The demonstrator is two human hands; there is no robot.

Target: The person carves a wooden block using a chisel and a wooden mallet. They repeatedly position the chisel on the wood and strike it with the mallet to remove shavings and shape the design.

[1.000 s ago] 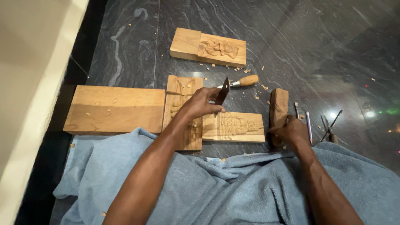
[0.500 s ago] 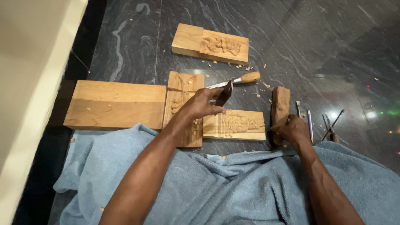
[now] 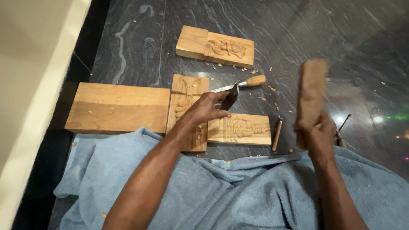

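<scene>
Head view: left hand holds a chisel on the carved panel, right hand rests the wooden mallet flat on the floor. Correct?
Not quite. In the head view the right hand holds the wooden mallet raised upright off the floor, motion-blurred. The rest stands: the left hand holds the chisel on the carved panel.

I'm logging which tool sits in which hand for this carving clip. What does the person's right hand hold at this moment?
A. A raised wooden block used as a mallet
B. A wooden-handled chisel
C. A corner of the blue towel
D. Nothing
A: the right hand grips a motion-blurred wooden block lifted above the floor, while the left hand holds the wooden-handled chisel against the carved panel.
</scene>
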